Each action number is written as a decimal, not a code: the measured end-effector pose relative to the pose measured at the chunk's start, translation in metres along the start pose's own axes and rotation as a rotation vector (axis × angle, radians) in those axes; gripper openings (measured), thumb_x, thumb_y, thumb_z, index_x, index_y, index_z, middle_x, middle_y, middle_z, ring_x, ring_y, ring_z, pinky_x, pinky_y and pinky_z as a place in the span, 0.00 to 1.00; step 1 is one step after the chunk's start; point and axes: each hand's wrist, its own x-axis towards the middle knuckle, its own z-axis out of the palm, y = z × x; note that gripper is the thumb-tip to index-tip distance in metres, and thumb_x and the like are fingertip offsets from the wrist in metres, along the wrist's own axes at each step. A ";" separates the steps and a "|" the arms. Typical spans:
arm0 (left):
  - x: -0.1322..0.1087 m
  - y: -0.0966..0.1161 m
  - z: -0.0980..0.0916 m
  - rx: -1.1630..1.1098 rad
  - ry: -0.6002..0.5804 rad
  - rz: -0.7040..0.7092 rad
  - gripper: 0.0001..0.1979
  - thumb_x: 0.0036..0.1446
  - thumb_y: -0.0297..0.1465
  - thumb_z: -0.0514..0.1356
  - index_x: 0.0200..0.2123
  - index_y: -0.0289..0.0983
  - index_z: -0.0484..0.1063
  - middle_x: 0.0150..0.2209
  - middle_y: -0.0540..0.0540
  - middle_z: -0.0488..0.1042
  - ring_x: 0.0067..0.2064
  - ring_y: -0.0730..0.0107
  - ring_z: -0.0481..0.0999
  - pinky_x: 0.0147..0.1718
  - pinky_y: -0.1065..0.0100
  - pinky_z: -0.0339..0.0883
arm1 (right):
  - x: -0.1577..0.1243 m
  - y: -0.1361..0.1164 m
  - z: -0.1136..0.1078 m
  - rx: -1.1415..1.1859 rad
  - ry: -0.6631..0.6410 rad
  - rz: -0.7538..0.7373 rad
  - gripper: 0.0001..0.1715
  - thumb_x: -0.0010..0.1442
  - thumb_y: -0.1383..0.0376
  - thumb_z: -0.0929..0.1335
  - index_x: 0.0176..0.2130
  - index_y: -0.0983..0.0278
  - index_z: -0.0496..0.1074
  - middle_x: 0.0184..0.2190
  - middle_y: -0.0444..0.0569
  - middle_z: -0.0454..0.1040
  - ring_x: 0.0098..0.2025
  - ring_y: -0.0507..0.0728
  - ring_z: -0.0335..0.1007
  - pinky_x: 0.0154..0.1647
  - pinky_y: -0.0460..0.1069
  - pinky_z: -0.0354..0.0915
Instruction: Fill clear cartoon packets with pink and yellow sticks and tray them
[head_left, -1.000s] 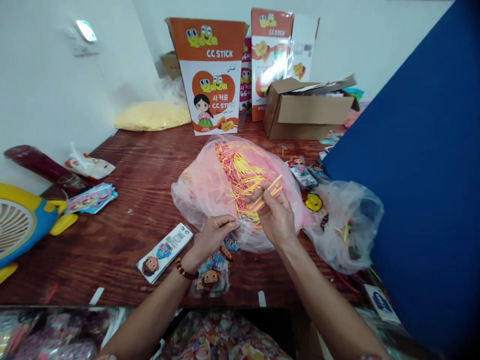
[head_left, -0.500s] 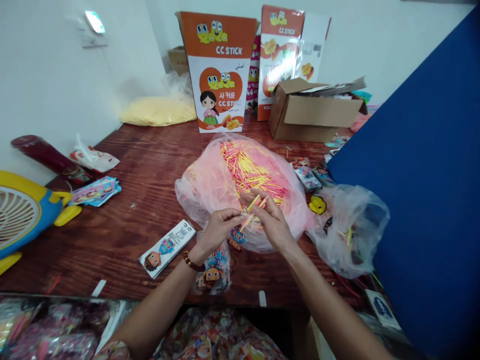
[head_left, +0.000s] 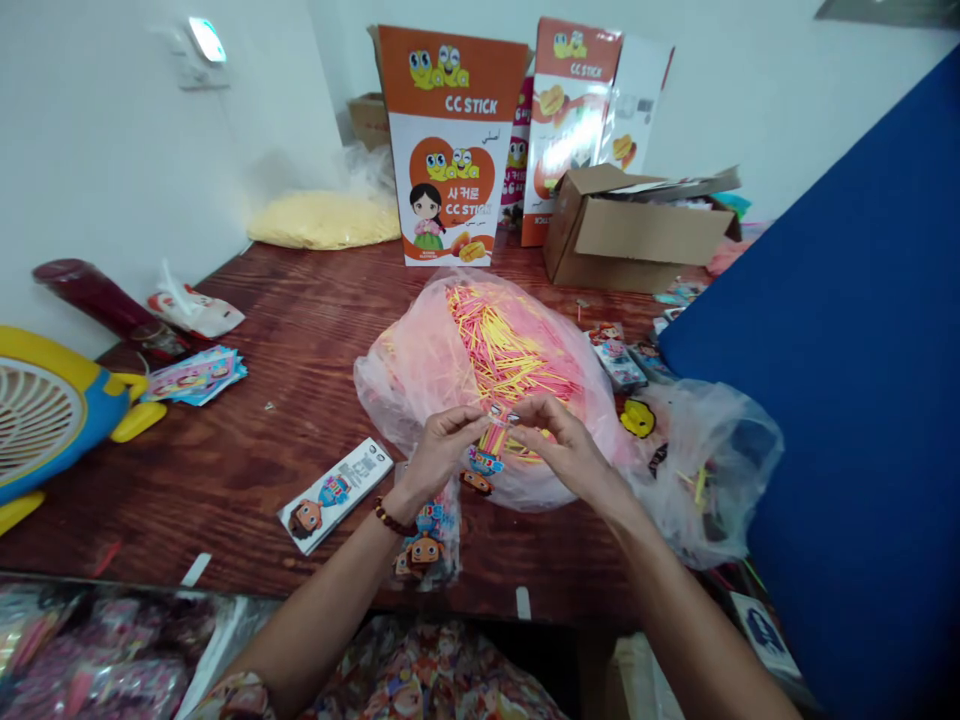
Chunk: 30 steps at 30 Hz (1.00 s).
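Note:
My left hand (head_left: 448,445) pinches the left top edge of a small clear printed packet (head_left: 486,462). My right hand (head_left: 561,440) has its fingertips closed on the packet's other top corner. Pink and yellow sticks show inside the packet, upright behind its cartoon print. Just beyond both hands, a large translucent bag (head_left: 409,365) lies open, full of loose thin pink and yellow sticks (head_left: 499,340). Below my left hand lie several similar printed packets (head_left: 426,545), partly covered by my wrist. A stack of printed cards (head_left: 336,495) rests to their left.
A fan (head_left: 52,410), a dark red bottle (head_left: 105,300) and colourful sachets (head_left: 196,376) are on the left. Large printed cartons (head_left: 454,150) and an open cardboard box (head_left: 637,235) stand behind. On the right are a clear bag (head_left: 724,470) and a blue panel (head_left: 847,350).
The sticks that my right hand held over the packet are now inside it. My right fingers have moved to the packet's top edge. The view has shifted slightly.

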 end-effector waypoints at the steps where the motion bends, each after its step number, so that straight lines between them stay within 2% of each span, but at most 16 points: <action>1: -0.001 0.000 -0.001 0.013 0.000 0.012 0.10 0.54 0.36 0.67 0.33 0.35 0.81 0.31 0.49 0.78 0.33 0.72 0.73 0.37 0.70 0.66 | -0.001 0.000 -0.001 -0.041 0.026 0.002 0.08 0.60 0.59 0.71 0.38 0.61 0.73 0.35 0.45 0.76 0.38 0.55 0.72 0.41 0.49 0.66; 4: -0.004 0.003 -0.001 0.127 0.066 0.139 0.08 0.56 0.35 0.65 0.33 0.36 0.81 0.32 0.48 0.78 0.36 0.71 0.74 0.39 0.70 0.66 | -0.004 -0.004 0.001 -0.079 0.004 -0.025 0.08 0.60 0.61 0.71 0.31 0.62 0.74 0.30 0.44 0.75 0.35 0.54 0.70 0.39 0.49 0.64; 6: -0.006 0.006 0.001 0.184 0.123 0.242 0.07 0.56 0.33 0.65 0.33 0.36 0.82 0.36 0.47 0.79 0.39 0.70 0.75 0.42 0.70 0.66 | -0.003 -0.007 0.002 -0.016 -0.016 -0.034 0.08 0.60 0.61 0.71 0.31 0.61 0.74 0.31 0.44 0.75 0.36 0.54 0.71 0.40 0.49 0.64; 8: -0.007 0.009 0.002 0.201 0.136 0.268 0.07 0.56 0.34 0.65 0.34 0.37 0.82 0.37 0.47 0.80 0.41 0.68 0.75 0.44 0.69 0.67 | 0.001 -0.008 0.003 0.084 0.023 0.001 0.08 0.58 0.60 0.72 0.30 0.61 0.74 0.29 0.43 0.75 0.34 0.54 0.71 0.38 0.49 0.65; 12: -0.011 0.015 -0.003 0.103 0.094 0.093 0.11 0.55 0.37 0.66 0.39 0.37 0.82 0.37 0.46 0.81 0.39 0.69 0.76 0.43 0.68 0.68 | 0.010 -0.010 0.008 0.271 0.053 0.132 0.11 0.54 0.57 0.74 0.29 0.61 0.73 0.26 0.42 0.74 0.30 0.54 0.73 0.35 0.50 0.69; 17: -0.023 0.020 -0.019 0.064 -0.048 -0.124 0.14 0.49 0.35 0.71 0.38 0.34 0.81 0.36 0.45 0.81 0.37 0.67 0.77 0.41 0.67 0.69 | 0.014 -0.014 0.025 0.317 0.077 0.178 0.14 0.52 0.54 0.75 0.28 0.62 0.74 0.24 0.42 0.74 0.27 0.53 0.72 0.33 0.50 0.70; 19: -0.028 0.021 -0.023 0.070 -0.036 -0.140 0.15 0.47 0.35 0.71 0.37 0.34 0.81 0.35 0.45 0.80 0.36 0.68 0.76 0.39 0.68 0.69 | 0.016 -0.014 0.034 0.345 0.070 0.198 0.15 0.51 0.54 0.75 0.27 0.62 0.73 0.24 0.42 0.74 0.28 0.53 0.73 0.34 0.50 0.71; 24: -0.039 0.028 -0.033 0.103 0.090 -0.122 0.11 0.46 0.35 0.71 0.31 0.34 0.79 0.29 0.50 0.77 0.31 0.73 0.72 0.33 0.72 0.64 | 0.021 -0.012 0.055 0.437 0.015 0.229 0.13 0.48 0.58 0.76 0.31 0.61 0.74 0.27 0.41 0.75 0.31 0.52 0.72 0.37 0.49 0.70; 28: -0.045 0.028 -0.049 0.146 0.102 -0.098 0.10 0.47 0.35 0.70 0.30 0.34 0.80 0.28 0.49 0.78 0.30 0.71 0.72 0.33 0.70 0.64 | 0.022 -0.008 0.078 0.435 -0.081 0.273 0.15 0.46 0.59 0.77 0.32 0.62 0.74 0.28 0.40 0.75 0.30 0.51 0.68 0.35 0.47 0.66; 30: -0.048 0.025 -0.058 0.203 0.121 -0.076 0.09 0.47 0.35 0.69 0.29 0.33 0.80 0.27 0.49 0.78 0.30 0.71 0.71 0.32 0.70 0.64 | 0.022 -0.005 0.092 0.412 -0.083 0.278 0.14 0.46 0.57 0.77 0.29 0.63 0.75 0.27 0.40 0.74 0.29 0.51 0.66 0.34 0.47 0.64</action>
